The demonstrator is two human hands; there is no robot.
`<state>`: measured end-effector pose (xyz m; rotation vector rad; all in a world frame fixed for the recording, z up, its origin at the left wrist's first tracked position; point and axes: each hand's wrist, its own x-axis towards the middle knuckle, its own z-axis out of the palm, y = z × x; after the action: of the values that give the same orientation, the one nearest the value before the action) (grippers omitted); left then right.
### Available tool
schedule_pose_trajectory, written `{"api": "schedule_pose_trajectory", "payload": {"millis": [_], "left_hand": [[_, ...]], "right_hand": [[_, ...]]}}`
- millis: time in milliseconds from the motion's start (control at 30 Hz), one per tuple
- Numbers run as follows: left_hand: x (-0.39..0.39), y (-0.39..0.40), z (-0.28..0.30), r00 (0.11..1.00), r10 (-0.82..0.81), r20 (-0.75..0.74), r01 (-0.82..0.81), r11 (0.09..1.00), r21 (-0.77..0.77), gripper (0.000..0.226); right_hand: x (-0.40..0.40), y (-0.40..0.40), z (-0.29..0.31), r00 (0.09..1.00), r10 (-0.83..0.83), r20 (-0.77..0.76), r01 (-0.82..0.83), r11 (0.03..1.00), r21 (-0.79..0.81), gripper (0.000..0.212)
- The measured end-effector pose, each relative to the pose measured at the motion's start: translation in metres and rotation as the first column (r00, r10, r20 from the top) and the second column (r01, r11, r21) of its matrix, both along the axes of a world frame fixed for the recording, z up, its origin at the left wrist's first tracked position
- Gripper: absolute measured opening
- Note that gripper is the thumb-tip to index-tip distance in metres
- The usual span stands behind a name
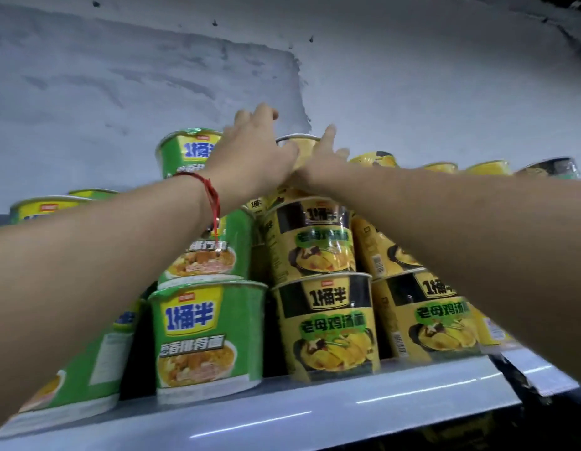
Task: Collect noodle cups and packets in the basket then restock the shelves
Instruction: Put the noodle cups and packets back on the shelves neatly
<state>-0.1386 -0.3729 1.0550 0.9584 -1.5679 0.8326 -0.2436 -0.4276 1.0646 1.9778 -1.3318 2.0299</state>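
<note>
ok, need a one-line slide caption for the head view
Both hands, left hand and right hand, grasp a yellow noodle cup atop stacked green and yellow cups on the shelf.

Top yellow cup (pixel 298 148) mostly hidden behind hands; leftmost green cup (pixel 87 369) arm-covered.

Green cup (pixel 206 336) and yellow cup (pixel 328 323) read "1桶半".

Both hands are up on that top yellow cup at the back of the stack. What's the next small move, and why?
Probably ease the top yellow cup straight down until it sits flat, then let go. The left hand and right hand flank it above the stacked yellow cups, beside the top green cup; whether it is seated is hidden.
</note>
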Motion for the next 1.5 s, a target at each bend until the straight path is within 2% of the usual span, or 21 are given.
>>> {"api": "schedule_pose_trajectory", "payload": {"millis": [33,100,200,300,367,433,567,633,733,833,933,1000,1300,1500], "left_hand": [[-0.005,-0.003,0.007,1.0,0.013,-0.014,-0.013,1.0,0.003,0.056],[-0.012,-0.009,0.019,0.998,-0.002,-0.07,0.007,0.997,0.078,0.056],[-0.016,-0.015,0.028,0.994,0.075,-0.078,-0.06,0.983,0.172,0.054],[-0.021,-0.018,0.033,0.993,0.109,-0.041,-0.099,0.976,0.194,0.036],[-0.026,-0.018,0.036,0.992,0.122,-0.028,-0.114,0.974,0.196,0.035],[-0.031,-0.017,0.035,0.987,0.16,-0.008,-0.156,0.97,0.188,0.038],[-0.039,-0.02,0.033,0.956,0.292,0.031,-0.293,0.949,0.117,0.044],[-0.042,-0.023,0.031,0.949,0.315,0.021,-0.315,0.945,0.083,0.048],[-0.044,-0.027,0.031,0.958,0.285,0.043,-0.288,0.954,0.08,0.05],[-0.038,-0.025,0.035,0.977,0.21,0.046,-0.215,0.962,0.167,0.044],[-0.026,-0.021,0.045,0.995,0.083,-0.055,-0.062,0.95,0.307,0.027],[-0.018,-0.019,0.049,0.994,0.067,-0.084,-0.033,0.934,0.355,0.027],[-0.027,-0.026,0.051,0.987,0.136,0.081,-0.152,0.958,0.241,0.045],[-0.02,-0.025,0.05,0.99,0.111,0.087,-0.131,0.951,0.278,0.036]], "right_hand": [[-0.005,-0.009,-0.004,0.999,0.019,-0.026,-0.019,1.0,0.01,0.135],[-0.017,-0.023,-0.008,0.996,0.059,-0.074,-0.06,0.998,-0.013,0.145],[-0.033,-0.029,-0.004,0.977,0.196,-0.085,-0.2,0.978,-0.051,0.141],[-0.05,-0.024,-0.001,0.916,0.391,-0.092,-0.394,0.919,-0.011,0.134],[-0.059,-0.021,-0.004,0.906,0.407,-0.113,-0.409,0.912,0.001,0.123],[-0.064,-0.016,-0.011,0.92,0.362,-0.148,-0.368,0.93,-0.016,0.102],[-0.069,-0.01,-0.042,0.9,0.426,-0.093,-0.433,0.899,-0.064,0.063],[-0.068,-0.008,-0.062,0.889,0.451,-0.074,-0.452,0.892,0.004,0.075],[-0.064,-0.008,-0.084,0.895,0.443,-0.058,-0.432,0.891,0.136,0.111],[-0.059,-0.014,-0.1,0.909,0.415,-0.046,-0.399,0.897,0.192,0.128],[-0.056,-0.024,-0.11,0.895,0.445,-0.019,-0.433,0.879,0.202,0.133],[-0.057,-0.026,-0.114,0.896,0.444,-0.015,-0.433,0.88,0.198,0.133],[-0.04,-0.02,-0.102,0.95,0.307,0.052,-0.31,0.915,0.258,0.139],[-0.05,-0.023,-0.112,0.95,0.312,-0.024,-0.303,0.935,0.186,0.134]]}}
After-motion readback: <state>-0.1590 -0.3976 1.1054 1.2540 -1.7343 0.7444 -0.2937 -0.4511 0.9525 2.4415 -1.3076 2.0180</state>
